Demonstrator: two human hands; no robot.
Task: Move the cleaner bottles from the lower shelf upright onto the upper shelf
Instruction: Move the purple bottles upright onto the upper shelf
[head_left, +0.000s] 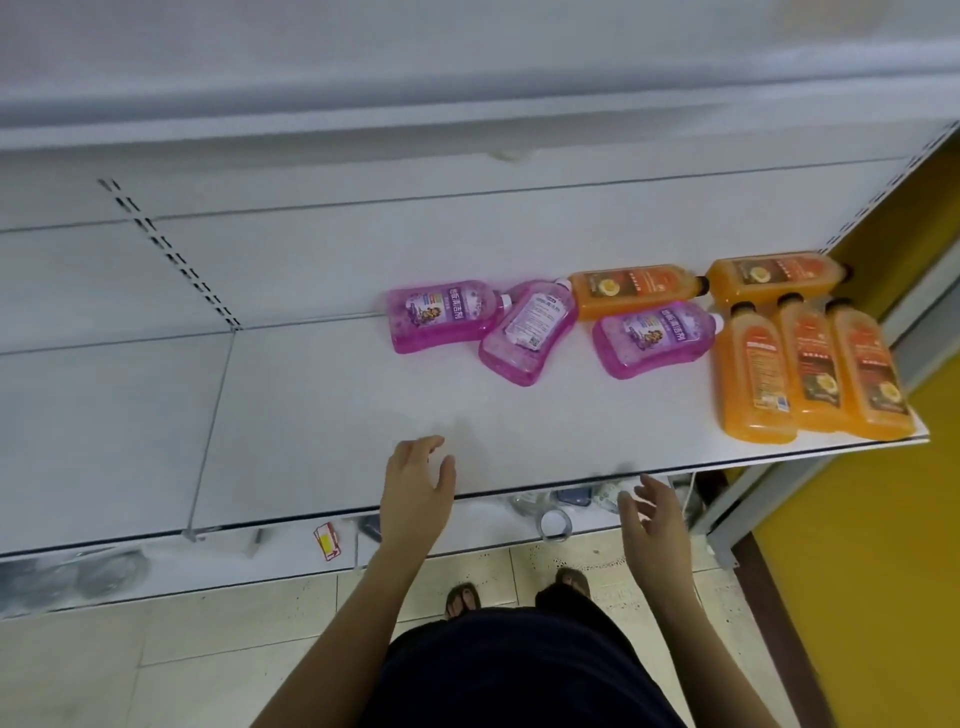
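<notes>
I logged left hand (418, 478) over the white shelf (311, 415) front edge, fingers spread, holding nothing | right hand (649, 512) at its 4 o'clock, fingers apart, empty | three pink bottles (527, 332) lying flat at 12 o'clock | five orange bottles (808, 364) flat at 2 o'clock | labels in Chinese characters, too blurred for me to read

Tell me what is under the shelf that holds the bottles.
Below the shelf front edge a roll of tape, a red and yellow card and blurred clutter show. The shelf covers whatever lies further back.
</notes>
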